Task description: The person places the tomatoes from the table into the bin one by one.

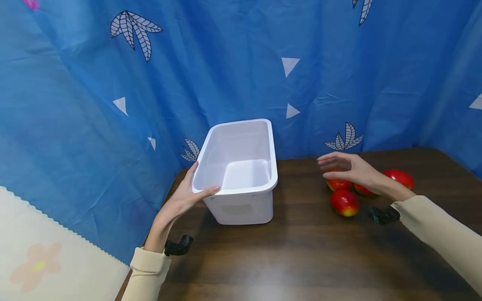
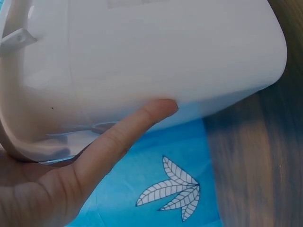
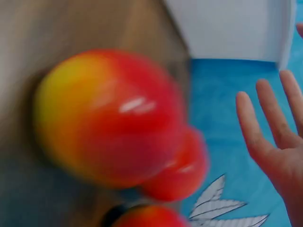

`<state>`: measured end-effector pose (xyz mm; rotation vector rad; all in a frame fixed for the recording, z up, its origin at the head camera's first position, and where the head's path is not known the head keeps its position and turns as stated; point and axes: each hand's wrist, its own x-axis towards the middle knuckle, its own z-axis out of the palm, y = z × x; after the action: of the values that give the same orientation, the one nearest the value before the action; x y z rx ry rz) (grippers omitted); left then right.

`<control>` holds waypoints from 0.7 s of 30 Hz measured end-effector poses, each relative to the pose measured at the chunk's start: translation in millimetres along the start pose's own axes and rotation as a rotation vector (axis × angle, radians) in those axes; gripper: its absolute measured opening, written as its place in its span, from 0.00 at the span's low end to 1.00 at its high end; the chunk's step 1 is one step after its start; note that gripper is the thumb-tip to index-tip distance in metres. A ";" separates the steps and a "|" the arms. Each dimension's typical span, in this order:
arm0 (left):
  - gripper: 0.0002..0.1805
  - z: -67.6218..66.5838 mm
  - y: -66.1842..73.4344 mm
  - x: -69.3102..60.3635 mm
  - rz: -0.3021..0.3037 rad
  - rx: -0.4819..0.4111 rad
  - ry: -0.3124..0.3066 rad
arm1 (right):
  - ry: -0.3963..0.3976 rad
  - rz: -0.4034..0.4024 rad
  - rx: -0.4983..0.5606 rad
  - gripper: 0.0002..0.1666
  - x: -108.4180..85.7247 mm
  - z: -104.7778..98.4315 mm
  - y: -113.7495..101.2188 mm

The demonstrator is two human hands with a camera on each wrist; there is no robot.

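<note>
A white plastic bin [image 1: 244, 211] stands at the left of the table, its inside bare. My left hand [image 1: 182, 200] grips its near left corner, the thumb over the rim and the other fingers along the outside. In the left wrist view, one finger [image 2: 125, 135] lies against the bin's wall [image 2: 142, 56]. Glossy red fruits with yellow ends, mango-like, lie in a cluster on the right, the nearest fruit [image 1: 344, 203] in front. My right hand [image 1: 354, 169] hovers above them, fingers apart and holding nothing. A fruit [image 3: 113, 118] looms large in the right wrist view.
A dark wooden table [image 1: 293, 251] carries everything. Behind it hangs a blue curtain [image 1: 241, 62] with leaf and triangle prints. Pale cloth [image 1: 67, 259] with a flower print is at the lower left. Wrist cameras are strapped below both hands.
</note>
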<state>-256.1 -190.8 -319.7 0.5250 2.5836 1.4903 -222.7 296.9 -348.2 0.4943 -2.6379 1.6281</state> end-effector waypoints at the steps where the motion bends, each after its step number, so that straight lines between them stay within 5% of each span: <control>1: 0.61 -0.3 0.5 -0.2 -0.001 0.006 0.002 | -0.006 -0.012 -0.009 0.28 -4.9 0.8 6.6; 6: 0.61 -1.0 1.8 -1.1 -0.012 0.019 0.000 | -0.034 -0.072 -0.043 0.29 -23.8 1.5 29.3; 13: 0.61 -3.5 2.1 -3.4 -0.017 0.023 0.004 | -0.014 -0.230 -0.268 0.26 -43.3 1.4 47.7; 21: 0.61 -2.2 2.1 -2.0 -0.017 0.030 -0.004 | 0.037 -0.241 -0.362 0.26 -58.4 3.6 63.4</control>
<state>-254.3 -192.4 -316.9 0.5084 2.6042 1.4458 -183.4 335.2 -414.8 0.7206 -2.6341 1.0547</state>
